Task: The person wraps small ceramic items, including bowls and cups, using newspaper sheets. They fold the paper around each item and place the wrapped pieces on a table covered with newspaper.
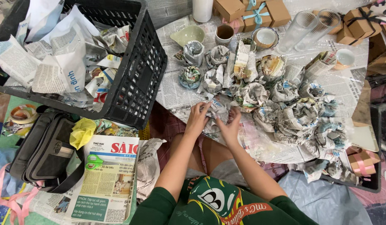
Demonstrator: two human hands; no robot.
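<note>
My left hand (197, 119) and my right hand (231, 123) are both closed around one crumpled newspaper bundle (217, 111), pressing the paper in from either side at the near edge of a low table. Just beyond it lies a heap of several newspaper-wrapped bundles (284, 104). What is inside the bundle I hold is hidden by the paper.
A black plastic crate (138, 71) full of loose newspaper stands to the left. A folded newspaper (105, 179) with green scissors (95, 161) and a black bag (43, 150) lie near left. Bowls, a cup (224, 34), two glasses (299, 29) and brown gift boxes (255, 12) sit at the back.
</note>
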